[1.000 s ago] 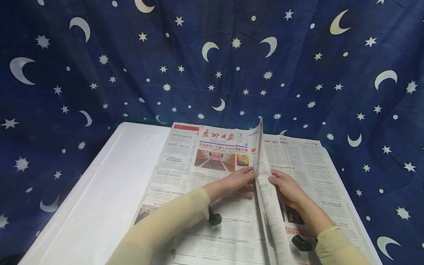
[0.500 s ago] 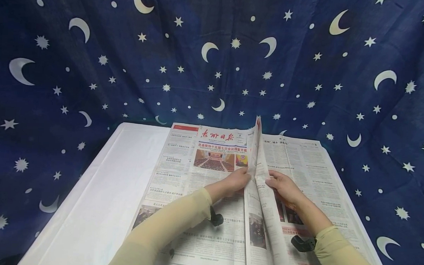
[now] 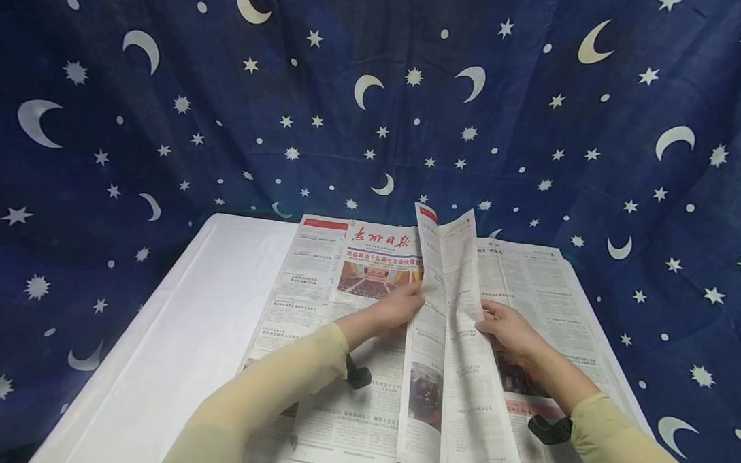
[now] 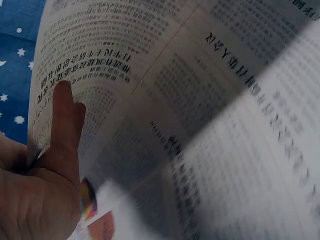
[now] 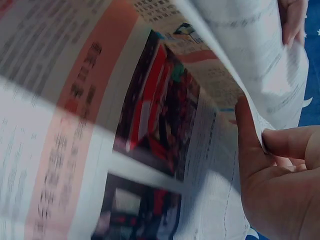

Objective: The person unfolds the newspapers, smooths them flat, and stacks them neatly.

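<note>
A large newspaper (image 3: 372, 354) lies spread on the table, printed in black with red headlines and photos. Two of its pages rise in the middle and part into a V. By its outer edge, my left hand (image 3: 395, 307) holds the left raised page (image 3: 426, 329); in the left wrist view fingers lie against the printed underside. My right hand (image 3: 514, 332) pinches the edge of the right raised page (image 3: 466, 296) between thumb and fingers, as the right wrist view shows. Beneath that page, color photos (image 5: 155, 115) on a lower page are visible.
A white table (image 3: 178, 306) shows bare on the left of the newspaper. Behind and around it hangs a dark blue cloth (image 3: 326, 87) with moons and stars. Black straps with mounts (image 3: 358, 375) sit at both wrists.
The raised pages were close together and upright; they have spread apart. My left hand has moved left with one page, and my right hand slightly right with the other.
</note>
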Demonstrator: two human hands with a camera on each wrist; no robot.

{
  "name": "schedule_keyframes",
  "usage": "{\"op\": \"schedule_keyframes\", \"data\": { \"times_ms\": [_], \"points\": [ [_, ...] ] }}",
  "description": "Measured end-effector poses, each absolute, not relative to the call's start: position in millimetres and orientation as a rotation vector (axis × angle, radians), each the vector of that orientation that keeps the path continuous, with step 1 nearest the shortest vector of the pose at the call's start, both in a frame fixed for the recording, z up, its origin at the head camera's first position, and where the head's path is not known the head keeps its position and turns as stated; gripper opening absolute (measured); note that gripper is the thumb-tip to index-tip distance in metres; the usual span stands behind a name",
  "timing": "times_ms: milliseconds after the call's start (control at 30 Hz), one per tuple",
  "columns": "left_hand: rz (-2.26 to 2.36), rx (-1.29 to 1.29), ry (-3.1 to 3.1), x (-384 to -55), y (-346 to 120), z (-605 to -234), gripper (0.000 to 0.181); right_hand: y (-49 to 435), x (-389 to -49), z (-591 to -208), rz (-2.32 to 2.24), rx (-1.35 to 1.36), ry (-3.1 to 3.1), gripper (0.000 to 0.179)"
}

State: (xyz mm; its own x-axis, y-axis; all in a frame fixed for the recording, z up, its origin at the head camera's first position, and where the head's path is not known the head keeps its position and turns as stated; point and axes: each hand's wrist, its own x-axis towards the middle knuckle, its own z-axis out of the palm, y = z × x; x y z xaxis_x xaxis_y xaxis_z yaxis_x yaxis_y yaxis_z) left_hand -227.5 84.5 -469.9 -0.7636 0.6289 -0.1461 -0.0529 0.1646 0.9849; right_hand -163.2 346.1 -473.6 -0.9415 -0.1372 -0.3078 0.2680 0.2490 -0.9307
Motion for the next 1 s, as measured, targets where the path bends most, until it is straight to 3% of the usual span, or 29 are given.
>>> {"op": "schedule_keyframes", "data": {
  "times_ms": [367, 1000],
  "points": [
    [1.660, 0.532, 1.823, -235.2, 26.5, -437.1, 0.057, 359.9, -158.4, -466.2, -1.661, 0.207, 2.298, 0.064],
    [1.707, 0.620, 1.901, -248.1, -70.8, -395.4, 0.060, 394.9, -151.9, -431.5, -1.574, 0.064, 2.459, 0.068]
  ]
}}
